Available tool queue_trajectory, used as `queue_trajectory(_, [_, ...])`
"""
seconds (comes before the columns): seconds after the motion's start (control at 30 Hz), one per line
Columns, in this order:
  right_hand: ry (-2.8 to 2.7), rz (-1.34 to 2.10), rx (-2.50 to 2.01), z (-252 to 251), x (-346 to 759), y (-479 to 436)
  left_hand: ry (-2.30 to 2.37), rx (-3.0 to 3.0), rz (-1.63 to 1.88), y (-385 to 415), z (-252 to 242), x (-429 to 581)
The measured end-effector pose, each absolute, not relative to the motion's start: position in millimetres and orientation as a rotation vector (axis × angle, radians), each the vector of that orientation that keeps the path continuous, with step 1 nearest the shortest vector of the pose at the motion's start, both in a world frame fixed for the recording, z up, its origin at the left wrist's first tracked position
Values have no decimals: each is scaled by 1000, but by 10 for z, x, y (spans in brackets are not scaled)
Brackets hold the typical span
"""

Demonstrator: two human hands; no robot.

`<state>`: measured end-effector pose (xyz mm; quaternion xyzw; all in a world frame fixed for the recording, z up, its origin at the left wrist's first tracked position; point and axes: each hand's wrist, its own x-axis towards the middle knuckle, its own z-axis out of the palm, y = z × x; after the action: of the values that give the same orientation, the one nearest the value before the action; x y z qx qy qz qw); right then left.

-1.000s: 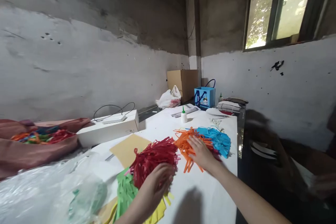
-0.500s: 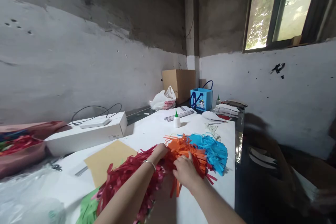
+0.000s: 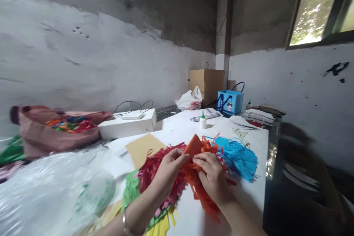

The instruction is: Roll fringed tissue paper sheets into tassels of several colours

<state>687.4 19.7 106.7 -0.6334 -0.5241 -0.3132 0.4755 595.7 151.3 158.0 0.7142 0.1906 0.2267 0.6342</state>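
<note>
Both hands grip an orange fringed paper piece (image 3: 194, 144) over the white-covered table. The fingers of my left hand (image 3: 171, 166) pinch its solid, folded-looking top edge from the left. On its right side, my right hand (image 3: 211, 173) has its fingers closed on the paper, and orange strips hang below. A dark red fringed paper bunch (image 3: 149, 164) lies under and beside my left forearm, with green fringed paper (image 3: 130, 188) and yellow fringed paper (image 3: 160, 226) nearer to me. Beyond my right hand lies blue fringed paper (image 3: 239, 158).
A glue bottle (image 3: 202, 122) with a green tip stands behind the paper. To the left are clear plastic wrap (image 3: 55, 191), a pink bag (image 3: 35, 132) of coloured strips and a long white box (image 3: 129, 127). A blue tote (image 3: 232, 103) and a cardboard box (image 3: 212, 83) stand farther back.
The orange paper has been raised from the pile, its solid top edge now showing between both hands. The view has swung left, bringing more of the pink bag and plastic wrap into sight.
</note>
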Motion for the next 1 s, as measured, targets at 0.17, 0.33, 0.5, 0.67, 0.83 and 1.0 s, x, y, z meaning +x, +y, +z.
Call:
queue_trajectory(0.17, [-1346, -511, -1429, 1094, 6130, 42, 387, 1246, 463, 1230, 1419, 4926])
queue_trajectory(0.33, [-1345, -83, -1463, 875, 5478, -11, 403, 1018, 458, 1009, 960, 4078])
queue_trajectory(0.5, [-1394, 186, -1598, 771, 5126, -40, 519, 1038, 535, 951, 682, 3626])
queue_trajectory(0.67, [-1643, -202, -1629, 864, 4943, -79, 556, 1220, 567, 935, 605, 3497])
queue_trajectory(0.83, [-1852, -441, -1607, 1006, 4863, -74, 500, 1544, 692, 978, 598, 3486])
queue_trajectory(1.0, [-1879, -355, -1600, 1179, 4969, -24, 435, 1838, 766, 1051, 603, 3478])
